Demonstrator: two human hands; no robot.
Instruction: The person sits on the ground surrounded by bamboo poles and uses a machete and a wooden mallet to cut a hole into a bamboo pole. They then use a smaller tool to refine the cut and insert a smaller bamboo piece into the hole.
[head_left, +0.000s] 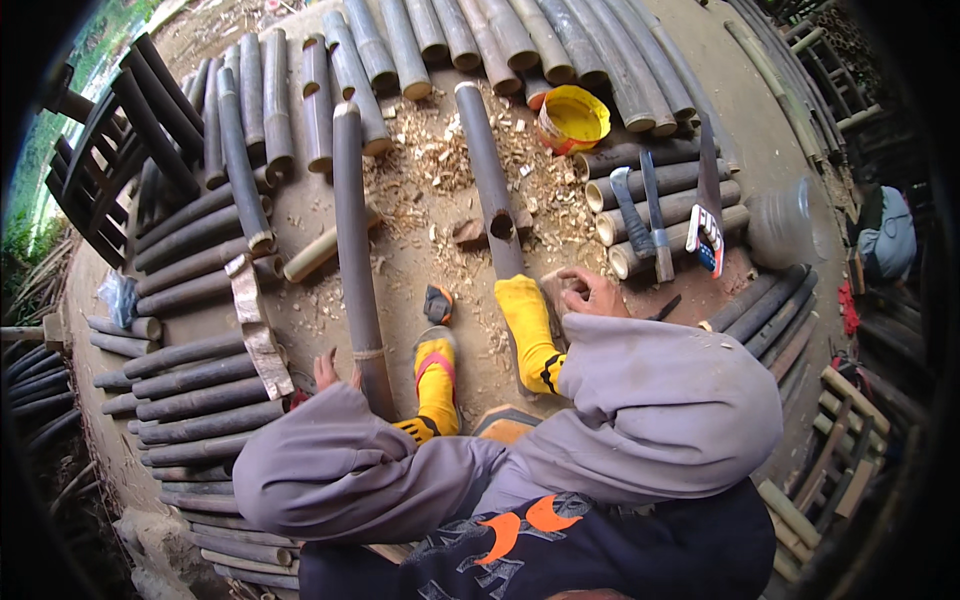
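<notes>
My left hand [325, 370] shows only partly past my left knee, fingers stretched out, close to a long dark bamboo pole [352, 230] lying lengthwise. My right hand [594, 293] is beside my right shin with its fingers curled; whatever they hold, if anything, is hidden. Under my yellow-socked right foot [525, 320] lies another bamboo pole [482, 150] with a hole cut through its wall. That pole rests on a small block [470, 232]. A dark pointed blade [666, 307] lies to the right of my right hand. Between my feet is a small black-and-orange object [438, 303].
Cut bamboo lengths [500, 40] line the far side, with more stacked at left [200, 385]. A yellow bucket [573, 120] stands among wood chips [430, 150]. At right, a machete [630, 205], a second blade [655, 210] and a handsaw [707, 220] lean on bamboo [690, 180].
</notes>
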